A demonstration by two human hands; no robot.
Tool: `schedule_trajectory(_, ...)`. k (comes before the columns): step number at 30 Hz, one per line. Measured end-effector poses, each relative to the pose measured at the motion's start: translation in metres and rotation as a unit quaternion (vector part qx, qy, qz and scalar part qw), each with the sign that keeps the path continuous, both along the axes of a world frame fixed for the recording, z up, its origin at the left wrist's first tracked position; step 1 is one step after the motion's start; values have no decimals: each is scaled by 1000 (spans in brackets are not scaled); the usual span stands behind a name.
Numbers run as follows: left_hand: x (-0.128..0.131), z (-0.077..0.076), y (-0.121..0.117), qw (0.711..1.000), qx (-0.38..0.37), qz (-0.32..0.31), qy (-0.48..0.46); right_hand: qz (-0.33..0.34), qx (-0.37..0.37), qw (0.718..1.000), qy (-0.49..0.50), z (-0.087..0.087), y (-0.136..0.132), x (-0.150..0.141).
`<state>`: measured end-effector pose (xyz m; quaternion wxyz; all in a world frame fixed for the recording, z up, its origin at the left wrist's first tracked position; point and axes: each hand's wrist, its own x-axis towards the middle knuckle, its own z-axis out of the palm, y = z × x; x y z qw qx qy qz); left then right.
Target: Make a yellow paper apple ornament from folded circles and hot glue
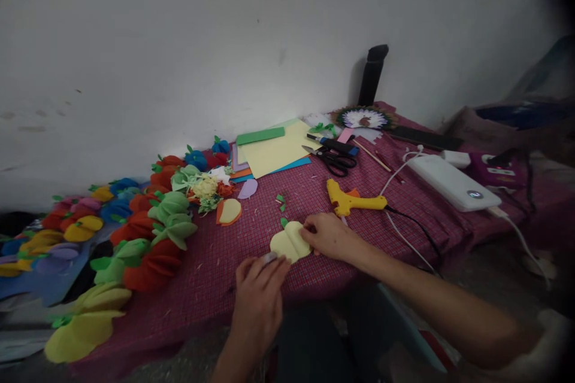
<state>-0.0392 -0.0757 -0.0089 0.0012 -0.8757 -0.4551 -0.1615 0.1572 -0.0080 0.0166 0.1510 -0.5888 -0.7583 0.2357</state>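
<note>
A pale yellow paper fruit (287, 242) with folded layers and a small green leaf (284, 222) at its top lies on the table in front of me. My right hand (327, 237) pinches its right edge between thumb and fingers. At the lower left edge, my left hand (261, 284) holds it down, fingers bent and close together; the thumb is mostly hidden. Just beyond my right hand lies a yellow hot glue gun (354, 200). Small green paper scraps (281, 200) are scattered above the fruit.
Many coloured paper fruits (153, 263) crowd the left side. Paper sheets (281, 149), scissors (335, 160) and a box cutter (332, 143) lie at the back. A white power bank (453, 182) with cables sits right, beside a purple power strip (496, 169). The checked cloth (215, 275) ends near my knees.
</note>
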Motion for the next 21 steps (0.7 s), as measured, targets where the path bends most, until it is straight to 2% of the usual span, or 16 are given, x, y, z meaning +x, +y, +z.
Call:
schedule_trajectory(3,-1,4,6,996,37,75,-22,3,-3,1000,7,1,0,0)
schedule_trajectory(7,4,11,15,998,-2,59,-2,0,-2,1000,18,1,-1,0)
schedule_trajectory(10,10,13,20,996,9,83,-12,0,5,1000,26,0,-1,0)
schedule_trajectory(16,16,6,28,999,-7,49,-22,-5,4,999,42,-2,-3,3)
schedule_trajectory(21,12,5,32,993,-39,82,-77,19,-13,993,113,-1,-10,1)
